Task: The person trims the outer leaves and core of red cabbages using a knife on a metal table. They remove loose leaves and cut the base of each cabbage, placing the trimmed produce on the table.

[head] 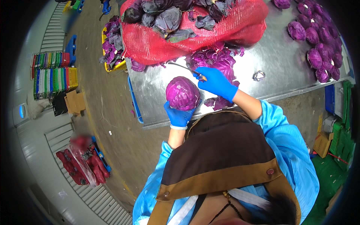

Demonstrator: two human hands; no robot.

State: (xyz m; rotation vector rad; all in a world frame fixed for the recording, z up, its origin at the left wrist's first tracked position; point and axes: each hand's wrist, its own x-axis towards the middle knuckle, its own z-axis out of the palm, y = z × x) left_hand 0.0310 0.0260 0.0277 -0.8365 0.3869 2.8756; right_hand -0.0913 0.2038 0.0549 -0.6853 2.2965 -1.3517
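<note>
My left hand (pixel 179 114), in a blue glove, holds a peeled red cabbage head (pixel 183 93) from below, over the near edge of the steel table (pixel 270 76). In its blue glove, my right hand (pixel 215 82) grips a knife (pixel 184 67) by the handle; the dark curved blade points up and to the left, above the cabbage and apart from it. Loose purple cabbage leaves (pixel 215 62) lie beyond and under my right hand. A red mesh sack (pixel 157 50) with darker unpeeled cabbages (pixel 168 19) on it lies across the table's far side.
Many peeled cabbages (pixel 315 59) are piled at the table's right end. A small cut piece (pixel 259 75) lies between them and my right hand. A yellow crate (pixel 121 66) full of leaves stands beyond the table's left edge. Stacked crates (pixel 54 83) and filled red sacks (pixel 84 166) stand farther left.
</note>
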